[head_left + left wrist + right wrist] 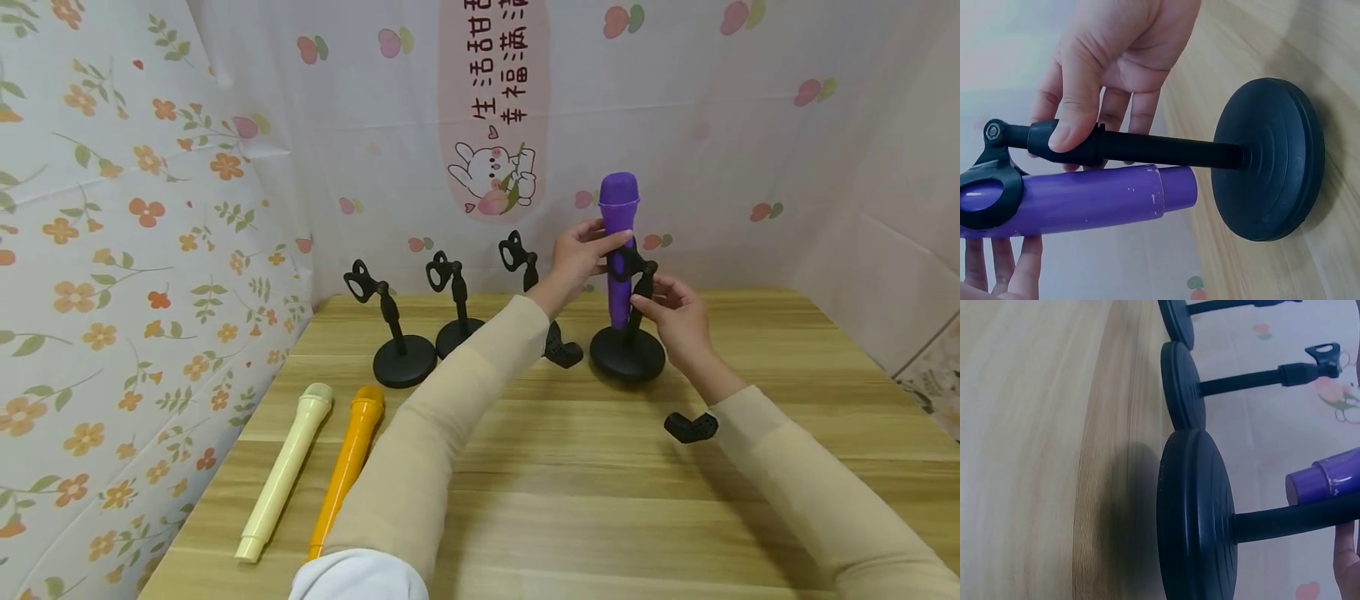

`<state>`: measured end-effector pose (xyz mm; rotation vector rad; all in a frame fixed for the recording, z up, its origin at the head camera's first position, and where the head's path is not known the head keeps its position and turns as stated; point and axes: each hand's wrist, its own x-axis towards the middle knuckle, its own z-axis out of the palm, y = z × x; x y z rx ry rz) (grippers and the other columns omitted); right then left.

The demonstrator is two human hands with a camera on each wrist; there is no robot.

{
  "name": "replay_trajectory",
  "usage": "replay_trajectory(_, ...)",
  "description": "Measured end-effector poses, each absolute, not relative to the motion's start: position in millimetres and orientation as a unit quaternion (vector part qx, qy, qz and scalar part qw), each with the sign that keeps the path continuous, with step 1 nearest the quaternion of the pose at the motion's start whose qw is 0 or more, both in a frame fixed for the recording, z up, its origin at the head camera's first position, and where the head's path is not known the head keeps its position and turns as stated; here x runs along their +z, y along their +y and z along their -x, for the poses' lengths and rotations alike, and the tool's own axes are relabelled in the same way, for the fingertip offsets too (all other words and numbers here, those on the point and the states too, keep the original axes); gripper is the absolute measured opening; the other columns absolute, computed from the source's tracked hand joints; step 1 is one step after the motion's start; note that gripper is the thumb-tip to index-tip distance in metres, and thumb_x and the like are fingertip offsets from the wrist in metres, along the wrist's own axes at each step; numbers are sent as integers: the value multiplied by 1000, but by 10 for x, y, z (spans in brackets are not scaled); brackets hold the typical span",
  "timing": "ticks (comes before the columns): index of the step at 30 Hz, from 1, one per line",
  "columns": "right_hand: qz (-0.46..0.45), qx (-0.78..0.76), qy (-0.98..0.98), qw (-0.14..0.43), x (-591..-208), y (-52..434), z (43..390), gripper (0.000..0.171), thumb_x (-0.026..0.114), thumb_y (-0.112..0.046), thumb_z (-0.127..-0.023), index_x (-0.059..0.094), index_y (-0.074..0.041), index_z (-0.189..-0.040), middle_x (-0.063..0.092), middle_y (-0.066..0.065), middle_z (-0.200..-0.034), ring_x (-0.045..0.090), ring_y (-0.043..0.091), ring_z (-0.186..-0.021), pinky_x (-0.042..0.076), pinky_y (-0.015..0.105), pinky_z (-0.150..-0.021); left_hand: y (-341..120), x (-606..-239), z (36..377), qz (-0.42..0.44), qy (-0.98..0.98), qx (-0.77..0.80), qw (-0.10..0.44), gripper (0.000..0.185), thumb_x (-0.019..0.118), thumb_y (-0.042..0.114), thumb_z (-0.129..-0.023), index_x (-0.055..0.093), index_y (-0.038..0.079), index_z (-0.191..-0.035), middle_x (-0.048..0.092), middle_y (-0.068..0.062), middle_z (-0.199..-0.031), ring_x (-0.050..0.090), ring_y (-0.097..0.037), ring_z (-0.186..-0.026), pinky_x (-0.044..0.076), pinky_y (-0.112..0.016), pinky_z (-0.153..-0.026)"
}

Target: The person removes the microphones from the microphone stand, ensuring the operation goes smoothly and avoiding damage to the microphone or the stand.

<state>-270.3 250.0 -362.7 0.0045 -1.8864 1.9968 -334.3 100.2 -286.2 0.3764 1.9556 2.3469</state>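
Note:
A purple microphone (618, 218) stands nearly upright in the clip of a black microphone stand (628, 355). My left hand (576, 260) holds the microphone's body just below its head, thumb in front. On the other side, my right hand (681, 323) grips the stand's upright. In the left wrist view, the thumb of that right hand (1110, 59) presses the collar below the clip, and the clip's ring wraps the purple body. The microphone's tail end (1307, 485) hangs beside the pole, above the round base.
Three more black stands, a left one (403, 360), a middle one (459, 332) and one (529, 268) partly behind my left arm, line the back. A cream microphone (288, 471) and an orange microphone (348, 462) lie at the table's left. Printed cloth (375, 167) hangs behind.

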Motion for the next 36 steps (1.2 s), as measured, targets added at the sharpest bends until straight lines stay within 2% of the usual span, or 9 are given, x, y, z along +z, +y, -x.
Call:
replay_trajectory(7,-29,727,-664,173,-3584,2472,2588,27,77,-7,-83,69,-16,-107,64,-7,-98,56,11,-92,51,14,-75,910,-2827,3183,-118,639,760,19,41,81,23,-82,68,12,-119,70,2,-101,68,-14,-85,58,-35,-72)
replay_trajectory(15,-65,736,-656,154,-3561,2463,2457,29,75,-5,-84,68,-10,-112,68,-7,-97,61,10,-90,53,17,-77,823,-2798,2999,-130,642,755,9,38,81,24,-82,69,13,-116,71,4,-96,68,-12,-84,57,-34,-71)
replay_trajectory(22,-70,738,-658,131,-3553,2446,2320,25,76,-6,-84,67,-14,-106,66,-6,-97,60,10,-91,51,16,-80,741,-2810,2858,-140,648,749,6,39,81,25,-82,68,14,-117,70,4,-96,68,-12,-84,57,-32,-70)
replay_trajectory(36,-83,740,-658,109,-3558,2377,2126,23,74,-3,-86,68,-14,-105,65,-6,-98,61,9,-89,51,17,-80,645,-2861,2633,-139,639,757,-2,35,80,23,-83,69,12,-114,70,3,-96,68,-13,-85,57,-33,-72)
